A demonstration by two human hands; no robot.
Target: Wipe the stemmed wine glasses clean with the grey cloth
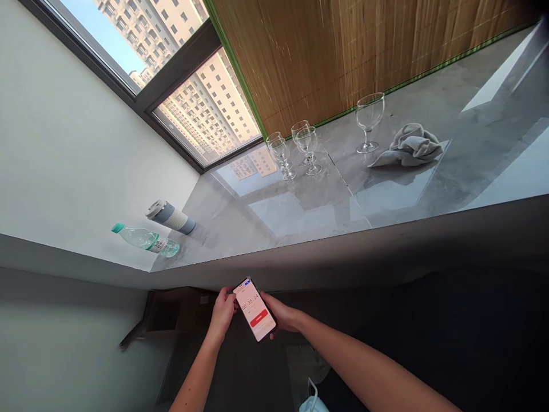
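Note:
A smartphone [253, 309] is held between my two hands, its lit screen facing me with a timer reading and a red button. My left hand [223, 312] grips its upper left edge, with the thumb near the screen's corner. Along the right side, my right hand [281, 313] supports the phone, and some of its fingers are hidden behind it. Both hands are below the front edge of a grey stone windowsill [240, 229].
On the sill stand several stemmed glasses [312, 150], a larger wine glass [369, 117], a crumpled grey cloth [414, 147], a tumbler [171, 217] and a plastic bottle [146, 239]. A bamboo blind [326, 51] covers part of the window. Below are a cardboard box [180, 312] and a face mask [314, 402].

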